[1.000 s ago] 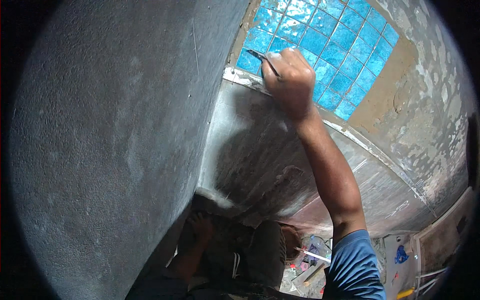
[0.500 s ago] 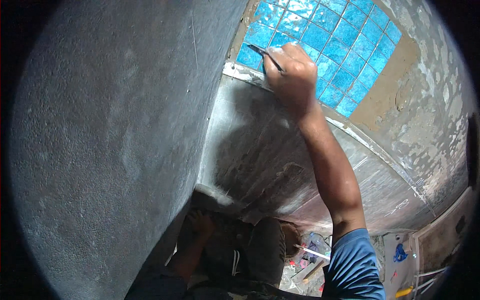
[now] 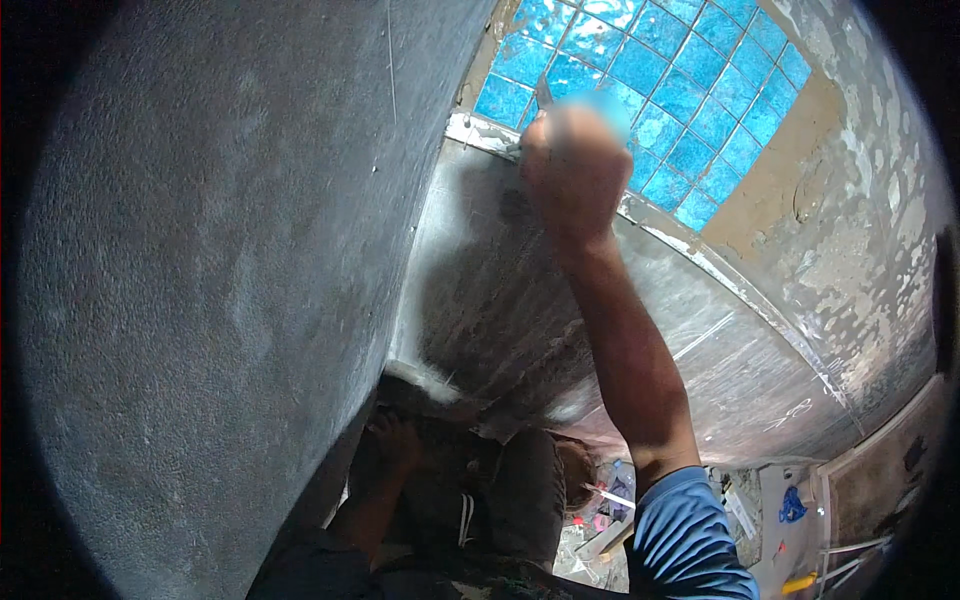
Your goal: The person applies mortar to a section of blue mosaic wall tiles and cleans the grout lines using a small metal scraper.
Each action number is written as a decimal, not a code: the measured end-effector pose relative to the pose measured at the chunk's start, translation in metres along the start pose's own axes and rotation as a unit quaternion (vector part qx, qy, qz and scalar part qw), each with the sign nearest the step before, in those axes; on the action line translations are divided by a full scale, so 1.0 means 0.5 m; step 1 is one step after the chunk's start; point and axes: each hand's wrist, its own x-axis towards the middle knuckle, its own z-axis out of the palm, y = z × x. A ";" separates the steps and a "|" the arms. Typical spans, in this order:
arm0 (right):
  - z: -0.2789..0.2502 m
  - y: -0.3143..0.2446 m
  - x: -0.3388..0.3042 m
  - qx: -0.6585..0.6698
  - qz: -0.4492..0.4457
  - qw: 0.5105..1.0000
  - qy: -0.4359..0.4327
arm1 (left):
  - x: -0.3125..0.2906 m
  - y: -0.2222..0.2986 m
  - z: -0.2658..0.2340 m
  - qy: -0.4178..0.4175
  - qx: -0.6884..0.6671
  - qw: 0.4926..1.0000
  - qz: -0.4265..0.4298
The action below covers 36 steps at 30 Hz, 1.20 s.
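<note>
My right hand (image 3: pixel 578 170) is closed around a thin dark tool (image 3: pixel 543 92) with a narrow flat tip; its kind cannot be made out. The tip rests on or just over a blue tiled area (image 3: pixel 690 110), by the grout lines near its lower left corner. Part of the hand is blurred, and the grip hides most of the tool. My left hand (image 3: pixel 398 440) lies low in shadow with its fingers spread, apparently against my dark trouser leg (image 3: pixel 525 495), and nothing shows in it.
A dark grey wall (image 3: pixel 220 250) rises close on the left. Brown mortar (image 3: pixel 775 165) borders the tiles on the right. Beneath them runs a pale ledge (image 3: pixel 700 255) above a curved grey wall (image 3: pixel 520 290). Scraps, a blue bag (image 3: pixel 792 505) and a yellow object (image 3: pixel 800 583) lie lower right.
My right hand has moved slightly left and down, and the tool has turned from slanting left to pointing more upward. My left hand has stayed in about the same place.
</note>
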 end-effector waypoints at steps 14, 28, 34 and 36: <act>-0.016 -0.074 -0.004 -0.011 0.100 0.992 -0.081 | -0.006 -0.003 -0.003 0.034 -0.010 0.999 -0.004; -0.195 0.010 -0.496 0.245 0.447 0.816 -0.273 | -0.015 0.216 -0.481 -0.138 -0.851 0.476 0.175; -0.223 -0.008 -0.470 0.267 0.417 0.804 -0.328 | 0.006 0.179 -0.451 -0.139 -0.901 0.382 0.150; -0.229 -0.007 -0.393 0.268 0.379 0.837 -0.290 | 0.036 0.161 -0.425 -0.119 -0.921 0.357 0.100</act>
